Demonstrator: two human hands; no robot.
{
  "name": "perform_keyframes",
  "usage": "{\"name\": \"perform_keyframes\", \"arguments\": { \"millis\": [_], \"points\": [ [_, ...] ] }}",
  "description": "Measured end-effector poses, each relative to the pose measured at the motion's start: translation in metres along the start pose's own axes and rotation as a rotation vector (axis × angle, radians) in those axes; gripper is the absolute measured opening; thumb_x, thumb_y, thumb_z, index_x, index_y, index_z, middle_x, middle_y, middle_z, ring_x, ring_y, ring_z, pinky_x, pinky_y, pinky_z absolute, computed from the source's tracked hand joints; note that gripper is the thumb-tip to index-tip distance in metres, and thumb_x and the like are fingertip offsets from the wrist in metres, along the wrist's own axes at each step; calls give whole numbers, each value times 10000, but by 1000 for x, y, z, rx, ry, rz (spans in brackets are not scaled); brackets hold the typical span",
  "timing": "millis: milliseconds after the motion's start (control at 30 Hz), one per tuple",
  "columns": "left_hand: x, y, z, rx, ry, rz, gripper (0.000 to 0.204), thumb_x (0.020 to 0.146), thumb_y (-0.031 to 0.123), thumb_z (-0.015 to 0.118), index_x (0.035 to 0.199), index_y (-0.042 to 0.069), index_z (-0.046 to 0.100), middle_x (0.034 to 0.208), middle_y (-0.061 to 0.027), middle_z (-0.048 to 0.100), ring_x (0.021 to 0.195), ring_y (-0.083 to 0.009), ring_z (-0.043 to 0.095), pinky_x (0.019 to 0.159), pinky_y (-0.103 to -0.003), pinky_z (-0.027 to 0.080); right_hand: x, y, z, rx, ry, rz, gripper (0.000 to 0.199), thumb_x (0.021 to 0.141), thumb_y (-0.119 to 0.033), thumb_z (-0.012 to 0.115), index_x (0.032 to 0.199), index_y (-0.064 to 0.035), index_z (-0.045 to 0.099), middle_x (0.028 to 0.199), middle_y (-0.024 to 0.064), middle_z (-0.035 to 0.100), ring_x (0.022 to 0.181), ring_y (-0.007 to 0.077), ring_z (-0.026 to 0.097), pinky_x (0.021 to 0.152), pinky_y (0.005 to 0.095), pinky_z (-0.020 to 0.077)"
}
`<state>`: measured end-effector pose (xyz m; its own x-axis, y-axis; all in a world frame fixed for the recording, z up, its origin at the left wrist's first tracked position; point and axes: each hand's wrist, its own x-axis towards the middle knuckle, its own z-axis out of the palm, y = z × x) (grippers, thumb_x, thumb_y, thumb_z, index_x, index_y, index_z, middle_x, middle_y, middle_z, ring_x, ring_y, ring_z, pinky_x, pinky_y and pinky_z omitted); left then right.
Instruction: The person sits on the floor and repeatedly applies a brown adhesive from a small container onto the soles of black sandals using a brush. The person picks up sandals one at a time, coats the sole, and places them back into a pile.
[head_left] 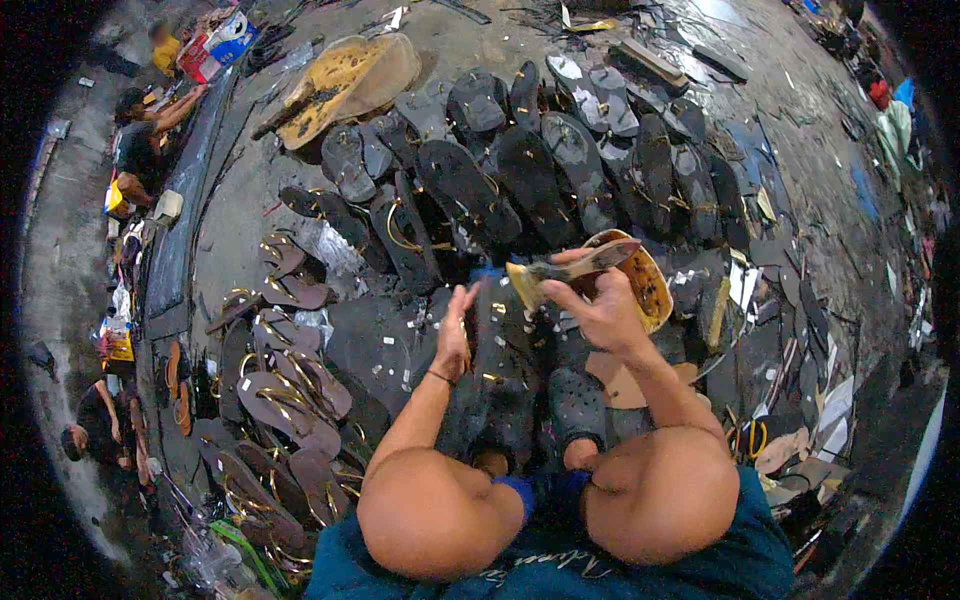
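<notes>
Clearly, in the head view, the right hand [610, 318] is gripping a flat brush with wooden handle and pale yellowish bristles [600, 260], in front of the person, above the floor. The left hand [455, 338] is open, its fingers stretched; whether it touches the blurred blue thing [487, 274] near its fingertips, I cannot tell. A yellow-white plastic tub, stained brown inside [650, 288], sits just beside the right hand. If this wrist swings outward, the tub could tip; if the bristles are overloaded, drops could soil the black, flat sandals [527, 180] lying close.
</notes>
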<state>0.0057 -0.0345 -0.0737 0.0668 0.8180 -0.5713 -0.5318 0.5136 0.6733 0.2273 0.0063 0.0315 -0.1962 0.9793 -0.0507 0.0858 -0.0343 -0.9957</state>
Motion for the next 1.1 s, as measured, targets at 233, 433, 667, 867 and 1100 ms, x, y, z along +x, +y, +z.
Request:
{"name": "perform_keyframes", "arguments": {
  "millis": [233, 433, 667, 867, 1100],
  "points": [
    [-30, 33, 21, -339, -60, 168, 462, 1017, 365, 358, 1290, 38, 539, 1201, -92, 627, 1036, -227, 631, 910, -373, 515, 37, 4, 37, -218, 37, -231, 220, 855, -203, 702, 1024, -71, 655, 951, 120, 703, 889, 243, 684, 764, 357, 529],
    [-29, 27, 25, -295, -25, 165, 383, 1004, 317, 402, 1212, 46, 577, 1102, -88, 648, 958, -210, 643, 853, -362, 534, 2, -2, 58, -65, -184, -380, 238, 804, -116, 760, 1004, -39, 657, 938, 120, 677, 921, 254, 645, 840, 363, 482],
    [-41, 42, 35, -264, 31, 346, 429, 1025, 363, 431, 1217, 6, 572, 1074, -75, 656, 945, -173, 643, 848, -330, 528, -6, -16, 59, -165, -23, -480, 133, 865, -159, 686, 943, -62, 639, 946, 122, 683, 871, 320, 653, 787, 405, 498],
    [-40, 42, 49, -216, 96, 546, 424, 1027, 375, 434, 1137, 0, 599, 1048, -65, 672, 908, -160, 665, 804, -300, 551, 1, 3, 71, 137, 179, -66, 263, 894, -210, 690, 1095, -59, 611, 987, 58, 669, 926, 170, 625, 849, 320, 487],
    [-108, 6, -3, -441, -7, -243, 628, 978, 596, 353, 1184, 46, 575, 1133, -84, 653, 992, -191, 650, 861, -331, 537, 19, -7, 14, 741, 124, 345, 296, 916, -216, 664, 1135, -31, 592, 996, 43, 658, 935, 146, 613, 861, 318, 490]
  ]
}}
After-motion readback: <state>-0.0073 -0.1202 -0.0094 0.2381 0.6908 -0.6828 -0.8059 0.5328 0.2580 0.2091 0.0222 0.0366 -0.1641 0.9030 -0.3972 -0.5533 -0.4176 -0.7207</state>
